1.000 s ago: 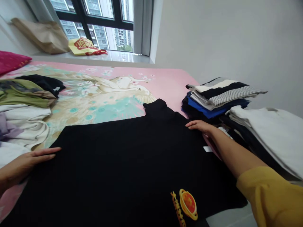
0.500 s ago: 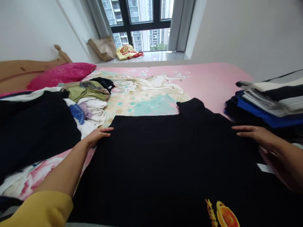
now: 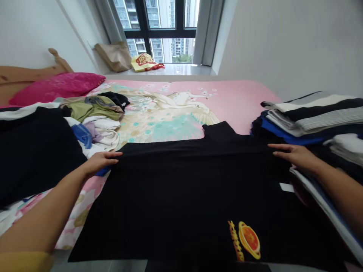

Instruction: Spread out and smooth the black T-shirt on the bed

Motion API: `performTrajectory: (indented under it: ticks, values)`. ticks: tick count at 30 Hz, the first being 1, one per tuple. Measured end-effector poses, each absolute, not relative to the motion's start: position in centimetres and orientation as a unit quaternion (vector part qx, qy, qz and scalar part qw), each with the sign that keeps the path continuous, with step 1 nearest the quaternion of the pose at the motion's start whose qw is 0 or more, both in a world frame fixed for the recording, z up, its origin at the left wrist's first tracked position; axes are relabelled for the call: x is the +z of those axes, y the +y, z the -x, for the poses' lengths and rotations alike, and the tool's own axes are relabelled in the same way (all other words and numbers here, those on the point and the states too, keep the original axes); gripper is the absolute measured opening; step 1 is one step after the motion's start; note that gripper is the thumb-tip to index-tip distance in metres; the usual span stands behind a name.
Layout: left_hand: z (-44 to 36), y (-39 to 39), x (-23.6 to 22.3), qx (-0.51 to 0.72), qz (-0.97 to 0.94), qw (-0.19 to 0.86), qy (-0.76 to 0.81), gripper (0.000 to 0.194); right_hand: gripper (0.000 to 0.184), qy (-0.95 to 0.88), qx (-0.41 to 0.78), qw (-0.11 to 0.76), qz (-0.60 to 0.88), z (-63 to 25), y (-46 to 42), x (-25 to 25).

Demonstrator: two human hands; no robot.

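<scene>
A black T-shirt [image 3: 176, 196] is stretched out in front of me, with an orange and yellow print [image 3: 249, 240] near its lower edge and a small white tag [image 3: 287, 187] on its right side. A short sleeve-like flap [image 3: 219, 131] sticks out at its far edge. My left hand [image 3: 103, 161] pinches the far left corner between thumb and fingers. On the far right side, my right hand [image 3: 295, 153] grips the cloth the same way. Both fingertips are partly lost against the black fabric.
The bed has a pink patterned sheet [image 3: 238, 98]. To the left lie a dark garment [image 3: 36, 151] and a rumpled heap of clothes [image 3: 93, 109]. Folded clothes [image 3: 320, 117] are stacked at the right. Farther back are a magenta pillow [image 3: 59, 88] and a paper bag [image 3: 115, 56].
The shirt's near edge has come into view and its print sits higher in the picture. A crease now runs along the far edge between my hands. The view has turned slightly right.
</scene>
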State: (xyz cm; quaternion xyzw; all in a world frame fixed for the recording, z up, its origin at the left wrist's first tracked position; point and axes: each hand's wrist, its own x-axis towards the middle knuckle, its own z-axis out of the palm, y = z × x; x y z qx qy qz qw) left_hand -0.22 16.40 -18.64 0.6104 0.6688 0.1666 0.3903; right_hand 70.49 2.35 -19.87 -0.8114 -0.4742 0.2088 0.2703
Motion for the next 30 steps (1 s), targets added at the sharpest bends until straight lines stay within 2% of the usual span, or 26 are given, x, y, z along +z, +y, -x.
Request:
performTrajectory:
  ticks: [3, 6, 11, 17, 21, 24, 30]
  values:
    - [0.7, 14.2, -17.0, 0.16, -0.626, 0.343, 0.682, 0.075, 0.043, -0.46, 0.203, 0.26, 0.824, -70.0, -0.1, -17.9]
    - [1.7, 10.7, -15.8, 0.187, -0.638, 0.282, 0.691, 0.075, 0.036, -0.498, 0.102, 0.243, 0.826, -70.7, -3.3, -16.8]
    - [4.5, 4.8, -14.9, 0.221, -0.669, 0.22, 0.675, 0.053, 0.026, -0.63, -0.036, 0.272, 0.726, -71.0, -9.4, -15.1]
    - [6.2, 1.2, -14.5, 0.327, -0.626, 0.351, 0.615, 0.031, 0.019, -0.556, 0.065, 0.408, 0.721, -68.4, -14.4, -12.8]
    - [6.3, -0.6, -14.9, 0.433, -0.576, 0.428, 0.546, 0.019, 0.016, -0.522, 0.071, 0.458, 0.716, -66.8, -16.5, -12.3]
    - [6.5, -3.0, -15.2, 0.468, -0.559, 0.431, 0.532, 0.017, 0.015, -0.493, 0.046, 0.472, 0.73, -64.7, -18.7, -11.8]
    - [9.0, -7.1, -15.8, 0.434, -0.593, 0.37, 0.568, 0.011, 0.014, -0.419, -0.03, 0.512, 0.749, -59.5, -23.8, -10.7]
